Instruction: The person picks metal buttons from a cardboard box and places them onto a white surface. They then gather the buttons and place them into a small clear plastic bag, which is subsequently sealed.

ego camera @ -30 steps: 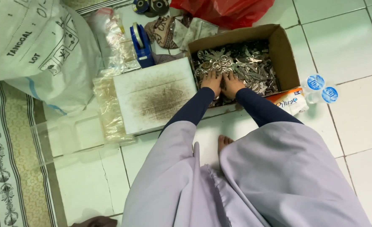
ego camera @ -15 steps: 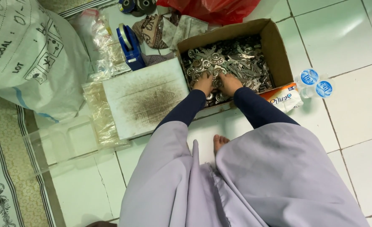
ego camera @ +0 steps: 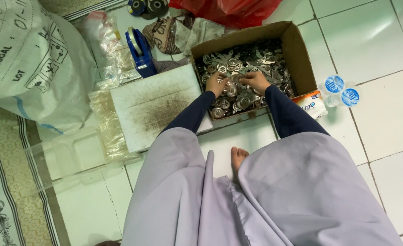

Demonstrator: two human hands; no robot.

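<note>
Both hands (ego camera: 235,83) down in cardboard box (ego camera: 297,50) — among metal parts (ego camera: 256,59).

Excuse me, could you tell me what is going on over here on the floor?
A person sits on the white tiled floor with both hands in a cardboard box full of small shiny metal parts. The left hand and right hand rest side by side on the pile, fingers among the pieces. A stained white board lies left of the box, with a blue tape dispenser behind it.
</note>
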